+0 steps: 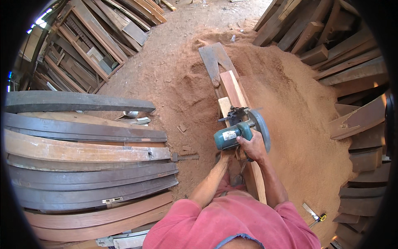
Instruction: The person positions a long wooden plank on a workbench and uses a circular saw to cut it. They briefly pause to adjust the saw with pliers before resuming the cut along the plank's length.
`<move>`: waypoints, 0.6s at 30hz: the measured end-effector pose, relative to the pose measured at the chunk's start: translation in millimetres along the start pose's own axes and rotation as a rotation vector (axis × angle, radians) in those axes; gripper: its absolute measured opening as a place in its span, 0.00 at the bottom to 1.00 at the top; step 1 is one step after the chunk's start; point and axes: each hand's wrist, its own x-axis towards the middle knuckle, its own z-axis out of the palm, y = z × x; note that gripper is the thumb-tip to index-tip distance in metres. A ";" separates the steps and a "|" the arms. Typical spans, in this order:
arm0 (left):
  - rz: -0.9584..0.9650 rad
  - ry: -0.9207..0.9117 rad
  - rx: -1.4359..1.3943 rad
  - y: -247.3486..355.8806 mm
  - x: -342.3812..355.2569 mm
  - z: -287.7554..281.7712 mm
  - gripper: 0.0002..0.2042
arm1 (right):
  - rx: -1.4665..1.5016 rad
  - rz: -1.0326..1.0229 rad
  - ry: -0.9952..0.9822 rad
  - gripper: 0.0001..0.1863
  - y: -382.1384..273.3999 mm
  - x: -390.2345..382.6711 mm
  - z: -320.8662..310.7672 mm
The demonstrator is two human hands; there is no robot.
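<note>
I see both arms reaching forward from the red shirt (238, 220), elbows bent, closing in on the circular saw (228, 137). My right hand (256, 145) comes in from the near right, its fingers wrapped around the saw's rear handle and its thumb laid toward the motor. My left hand (226, 154) runs in beneath the motor, where the saw's body hides nearly all of it; I cannot tell whether its fingers are spread or closed on anything.

Under the saw I have a narrow wooden bench (210, 62), its far end cut in a V-shaped notch. Sawdust (306, 124) is heaped widely off its right edge. Curved-looking boards (83, 145) lie in rows well off the left edge, with a hammer-like tool (185, 157) on the ground near their ends. More timber (365, 120) stacks up along the right side, and a tape measure (322, 217) lies near the lower right.

The saw sits across the middle of the bench, its round grey guard standing out past the right edge. The motor housing is dark green with a pale label. Reddish timber (234, 89) shows beyond it, beside a paler piece (224, 107).
</note>
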 end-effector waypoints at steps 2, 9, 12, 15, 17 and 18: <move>-0.001 0.001 -0.017 0.9 4.5 -0.5 0.20 | -0.027 -0.019 0.006 0.19 0.4 4.2 0.7; 0.047 -0.020 -0.115 3.7 14.7 -4.3 0.19 | -0.065 -0.054 0.014 0.18 2.5 16.7 1.2; 0.062 -0.015 -0.078 4.9 21.5 -4.2 0.19 | -0.049 -0.029 -0.001 0.18 -2.3 21.1 1.2; 0.076 -0.009 -0.066 6.7 25.4 -4.4 0.19 | -0.009 -0.048 0.011 0.18 -2.0 26.2 5.3; 0.087 -0.003 -0.062 8.5 29.5 -5.4 0.18 | -0.019 -0.050 0.015 0.18 -4.4 30.0 5.8; 0.093 0.001 -0.060 9.1 31.5 -5.6 0.18 | -0.025 -0.051 0.015 0.18 -5.9 31.9 5.8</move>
